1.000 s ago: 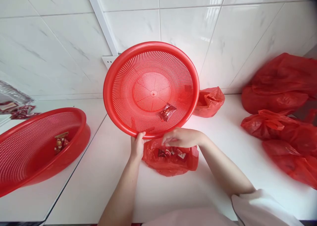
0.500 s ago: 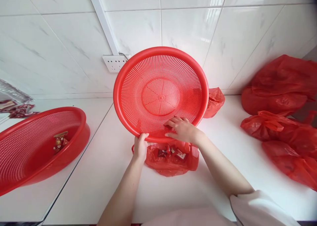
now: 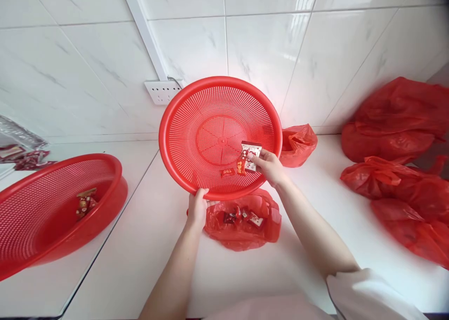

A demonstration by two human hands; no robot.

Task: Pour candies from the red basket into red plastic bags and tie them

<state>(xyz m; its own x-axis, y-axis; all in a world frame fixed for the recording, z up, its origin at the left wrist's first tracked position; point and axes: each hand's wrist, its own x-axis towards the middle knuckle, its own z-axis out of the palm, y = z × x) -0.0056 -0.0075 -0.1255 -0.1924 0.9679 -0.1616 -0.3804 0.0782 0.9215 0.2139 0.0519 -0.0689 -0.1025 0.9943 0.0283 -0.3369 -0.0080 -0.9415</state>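
No text can be read with certainty. Red marks, perhaps characters, are seen on the white candy packet (image 3: 251, 151) held in the right hand (image 3: 270, 166), but they are too blurred to be made out.

The left hand (image 3: 197, 208) sits low of centre, its bare forearm rising from the 6 o'clock edge toward 12 o'clock. The fingers are curled and the thumb lies on top, closed in a pinch grip on the near rim of the round red perforated plastic basket (image 3: 210, 119), which is held tilted. The right hand (image 3: 269, 166) lies at about 2 o'clock from the left hand, well apart from it. Its forearm runs in from the 5 o'clock corner, where a white sleeve (image 3: 365, 294) covers the upper arm. The fingertips clamp small red-and-white wrapped packets (image 3: 249, 152), thumb opposing the fingers.
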